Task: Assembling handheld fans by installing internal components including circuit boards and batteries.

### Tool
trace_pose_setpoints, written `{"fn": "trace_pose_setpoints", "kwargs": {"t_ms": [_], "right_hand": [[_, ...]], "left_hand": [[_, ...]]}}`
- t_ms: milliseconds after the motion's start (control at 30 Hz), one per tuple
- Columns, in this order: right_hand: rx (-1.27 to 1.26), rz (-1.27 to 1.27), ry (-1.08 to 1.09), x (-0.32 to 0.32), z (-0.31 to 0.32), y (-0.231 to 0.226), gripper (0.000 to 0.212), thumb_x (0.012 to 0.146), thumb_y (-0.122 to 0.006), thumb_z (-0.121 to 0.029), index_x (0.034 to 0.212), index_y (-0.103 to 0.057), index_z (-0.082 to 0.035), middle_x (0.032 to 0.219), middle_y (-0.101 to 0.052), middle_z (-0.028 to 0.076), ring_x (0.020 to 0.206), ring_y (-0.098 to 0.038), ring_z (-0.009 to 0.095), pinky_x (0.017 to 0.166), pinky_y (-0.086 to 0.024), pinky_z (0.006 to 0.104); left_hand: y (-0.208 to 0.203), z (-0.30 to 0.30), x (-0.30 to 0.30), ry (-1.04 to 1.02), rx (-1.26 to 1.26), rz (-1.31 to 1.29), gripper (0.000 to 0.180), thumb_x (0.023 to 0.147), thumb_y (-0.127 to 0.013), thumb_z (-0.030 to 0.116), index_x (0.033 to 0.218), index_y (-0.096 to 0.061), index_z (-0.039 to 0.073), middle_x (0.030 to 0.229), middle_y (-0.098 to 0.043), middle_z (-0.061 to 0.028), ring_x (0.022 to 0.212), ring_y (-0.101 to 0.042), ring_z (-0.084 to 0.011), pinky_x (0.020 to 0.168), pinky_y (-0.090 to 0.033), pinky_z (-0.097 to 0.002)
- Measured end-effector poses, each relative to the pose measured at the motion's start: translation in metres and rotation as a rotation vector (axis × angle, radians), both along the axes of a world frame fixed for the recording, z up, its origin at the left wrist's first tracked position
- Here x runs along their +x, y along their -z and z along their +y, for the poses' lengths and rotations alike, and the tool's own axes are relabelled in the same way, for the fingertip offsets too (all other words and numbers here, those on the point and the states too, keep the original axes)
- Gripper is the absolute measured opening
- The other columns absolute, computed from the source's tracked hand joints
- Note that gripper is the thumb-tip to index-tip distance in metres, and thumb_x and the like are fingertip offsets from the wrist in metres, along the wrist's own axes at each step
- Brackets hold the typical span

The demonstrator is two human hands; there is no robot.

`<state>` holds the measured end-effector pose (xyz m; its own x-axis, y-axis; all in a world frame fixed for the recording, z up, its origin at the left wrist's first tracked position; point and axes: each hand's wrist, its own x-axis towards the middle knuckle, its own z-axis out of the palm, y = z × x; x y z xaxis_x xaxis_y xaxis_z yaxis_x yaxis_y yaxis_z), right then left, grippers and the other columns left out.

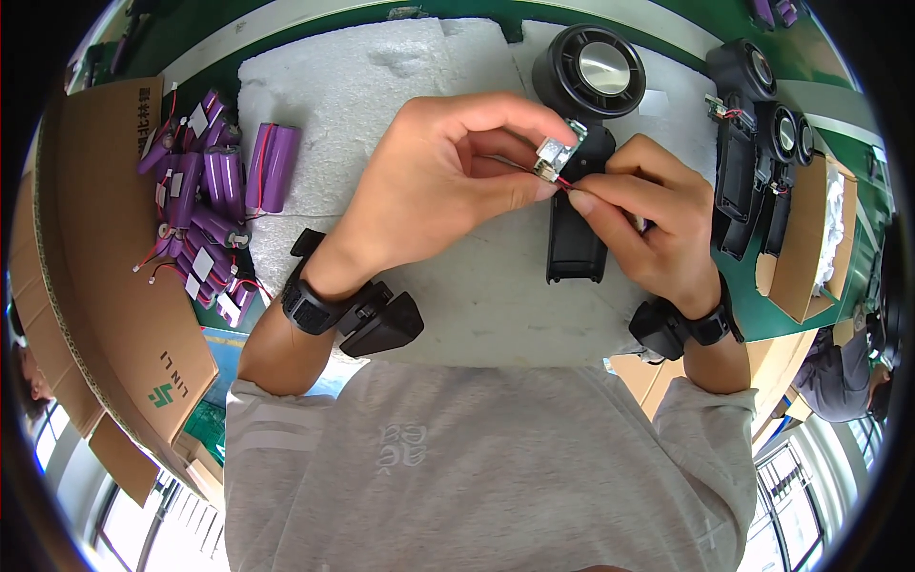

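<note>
Ok from here, left hand (pixel 443 181)'s pinching a board (pixel 554 153), right hand (pixel 658 214)'s got its grip on the red wire (pixel 564 183).

A cardboard box (pixel 133 276) fills the left side, beside a pile of purple batteries (pixel 224 181). White foam (pixel 334 81) lies across the upper middle on a green table (pixel 767 322). At right are black fans (pixel 737 176) and a carton (pixel 789 286) with white packing (pixel 831 224); below, a person (pixel 831 386) in dark clothing.
</note>
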<state>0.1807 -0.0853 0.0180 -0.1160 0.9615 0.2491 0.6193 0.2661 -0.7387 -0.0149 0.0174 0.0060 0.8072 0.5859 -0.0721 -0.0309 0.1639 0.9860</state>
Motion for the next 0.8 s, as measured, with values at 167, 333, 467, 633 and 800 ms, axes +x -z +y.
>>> {"fn": "trace_pose_setpoints", "kwargs": {"t_ms": [167, 333, 467, 633, 800], "right_hand": [[0.143, 0.016, 0.019, 0.003, 0.005, 0.009, 0.016, 0.078, -0.071, 0.003, 0.093, -0.065, 0.001, 0.079, -0.057, 0.008, 0.06, -0.053, 0.013, 0.051, -0.038, 0.0238], [-0.029, 0.161, 0.207, -0.012, -0.001, 0.005, 0.027, 0.076, -0.073, 0.005, 0.1, -0.062, 0.001, 0.089, -0.058, 0.008, 0.065, -0.058, 0.01, 0.053, -0.041, 0.0209], [0.108, 0.025, 0.129, -0.011, 0.002, 0.01, 0.033, 0.073, -0.076, 0.007, 0.102, -0.061, 0.0, 0.095, -0.059, 0.007, 0.071, -0.06, 0.009, 0.055, -0.044, 0.0188], [0.145, 0.022, 0.15, -0.009, 0.0, 0.013, 0.033, 0.072, -0.078, 0.004, 0.101, -0.062, 0.0, 0.091, -0.06, 0.006, 0.071, -0.06, 0.008, 0.056, -0.044, 0.0194], [0.107, 0.029, 0.218, -0.012, -0.001, 0.009, 0.035, 0.07, -0.08, 0.003, 0.101, -0.064, -0.001, 0.087, -0.062, 0.006, 0.072, -0.06, 0.01, 0.057, -0.046, 0.0209]], "left_hand": [[0.002, -0.006, 0.006, -0.087, 0.151, -0.047, 0.031, 0.079, -0.064, -0.01, 0.107, -0.068, 0.002, 0.093, -0.069, -0.0063, 0.082, -0.067, -0.014, 0.078, -0.056, -0.026], [-0.001, -0.006, 0.003, -0.05, 0.346, 0.05, 0.04, 0.079, -0.061, -0.016, 0.117, -0.064, -0.002, 0.104, -0.068, -0.0094, 0.092, -0.067, -0.0157, 0.083, -0.056, -0.0276], [0.0, -0.006, 0.002, -0.058, 0.341, 0.069, 0.039, 0.078, -0.063, -0.015, 0.114, -0.066, -0.001, 0.103, -0.068, -0.0098, 0.09, -0.067, -0.0153, 0.082, -0.057, -0.0272], [0.004, -0.004, 0.001, -0.041, 0.362, 0.056, 0.037, 0.076, -0.065, -0.014, 0.11, -0.069, 0.0, 0.101, -0.068, -0.0105, 0.088, -0.068, -0.0154, 0.08, -0.057, -0.0261], [0.003, -0.005, 0.002, -0.085, 0.471, 0.077, 0.032, 0.075, -0.067, -0.012, 0.104, -0.071, 0.001, 0.094, -0.069, -0.01, 0.082, -0.069, -0.0152, 0.073, -0.058, -0.0246]]}}
